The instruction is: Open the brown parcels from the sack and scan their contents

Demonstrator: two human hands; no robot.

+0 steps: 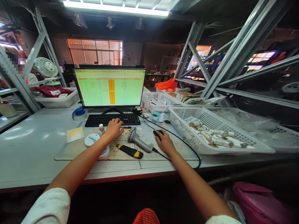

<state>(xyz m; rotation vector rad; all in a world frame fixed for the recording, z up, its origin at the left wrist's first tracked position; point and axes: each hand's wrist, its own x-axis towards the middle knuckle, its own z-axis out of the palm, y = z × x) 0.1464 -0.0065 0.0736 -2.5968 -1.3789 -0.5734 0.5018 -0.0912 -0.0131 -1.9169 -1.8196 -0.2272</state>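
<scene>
My left hand (113,129) rests at the front edge of the black keyboard (98,120), fingers stretched over its keys. Under my right hand (166,143) is a black computer mouse (158,134), which the fingers wrap. Between my hands a grey barcode scanner (140,141) lies on the patterned desk mat (163,155), its cable running right. Nearer to me is a black and yellow box cutter (129,151). By my left wrist stand a small bottle (101,128) and a round white-lidded container (92,140). Behind the keyboard the monitor (93,90) displays a table with an orange column.
On the right, a white perforated basket (187,137) holds several wrapped rolls. Another basket (161,107) and a clear bottle (146,102) stand behind. Yellow notes (75,135) and a tape roll (79,114) lie left. Metal frames (198,59) flank the desk; a person is partly visible far left.
</scene>
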